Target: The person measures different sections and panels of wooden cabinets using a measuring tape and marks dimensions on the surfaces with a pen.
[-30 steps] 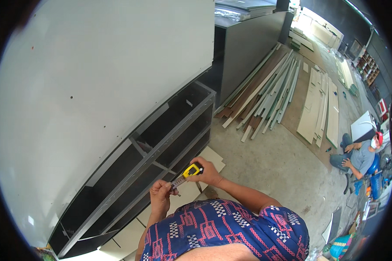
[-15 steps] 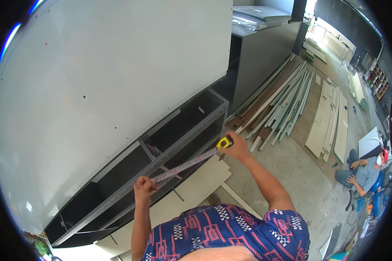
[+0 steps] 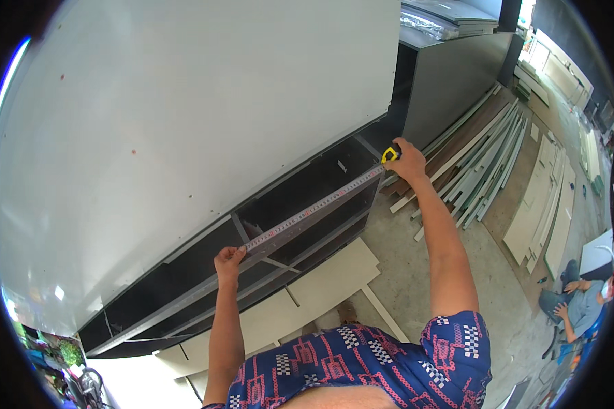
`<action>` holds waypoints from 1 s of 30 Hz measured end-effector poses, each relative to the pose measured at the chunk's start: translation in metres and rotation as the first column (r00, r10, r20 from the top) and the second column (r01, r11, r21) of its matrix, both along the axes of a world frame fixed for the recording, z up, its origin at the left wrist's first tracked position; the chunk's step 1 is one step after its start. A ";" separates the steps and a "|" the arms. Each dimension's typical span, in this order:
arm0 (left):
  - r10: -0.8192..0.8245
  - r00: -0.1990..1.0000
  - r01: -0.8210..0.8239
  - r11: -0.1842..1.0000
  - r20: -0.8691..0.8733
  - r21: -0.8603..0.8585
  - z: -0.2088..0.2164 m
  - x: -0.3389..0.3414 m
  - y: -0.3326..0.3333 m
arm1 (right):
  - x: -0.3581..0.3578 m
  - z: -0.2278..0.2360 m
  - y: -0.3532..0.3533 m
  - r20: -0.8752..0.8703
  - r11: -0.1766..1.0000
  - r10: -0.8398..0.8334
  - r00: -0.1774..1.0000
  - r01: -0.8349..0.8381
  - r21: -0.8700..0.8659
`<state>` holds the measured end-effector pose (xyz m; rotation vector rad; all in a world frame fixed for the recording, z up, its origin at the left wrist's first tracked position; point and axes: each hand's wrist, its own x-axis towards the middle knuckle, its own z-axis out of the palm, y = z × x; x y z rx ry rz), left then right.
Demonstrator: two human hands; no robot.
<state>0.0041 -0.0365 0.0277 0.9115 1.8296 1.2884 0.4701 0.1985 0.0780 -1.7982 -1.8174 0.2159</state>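
Person's in a navy blue shirt (image 3: 361, 354), thin-looking cloth, busy print. Pink-red chain-link lines (image 3: 307, 352) bent into boxy loops, plus small navy-and-white checkerboard patches (image 3: 283, 365) scattered across. Neckline (image 3: 334, 383) wide, curved, scooped. Right sleeve (image 3: 457, 334) short, loose, ends above the elbow, same print, checks right on it. Left sleeve mostly out of my sight. Forearms (image 3: 225, 327) uncovered. Left hand (image 3: 230, 262) and right hand (image 3: 409, 162) both bare.

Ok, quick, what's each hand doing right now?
Left hand: closed, pinching the end of the pulled-out tape.
Right hand: closed, holding the yellow and black tape measure.
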 end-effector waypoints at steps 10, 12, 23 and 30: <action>0.105 0.970 -0.156 0.960 -0.218 -0.231 -0.016 0.003 0.019 | 0.016 -0.036 0.055 0.034 0.993 -0.066 0.997 0.069 -0.100; 0.083 0.944 -0.190 0.928 -0.319 -0.321 -0.012 0.008 0.021 | 0.016 -0.041 0.061 0.034 0.993 -0.068 0.997 0.071 -0.097; -0.095 0.828 -0.165 0.900 -0.552 -0.403 -0.014 0.011 0.021 | 0.013 -0.064 0.079 -0.013 0.995 -0.006 1.000 0.004 -0.102; -0.136 0.674 -0.032 0.976 -0.726 -0.213 -0.029 0.014 0.012 | 0.017 -0.071 0.076 -0.005 0.990 -0.032 0.999 0.031 -0.136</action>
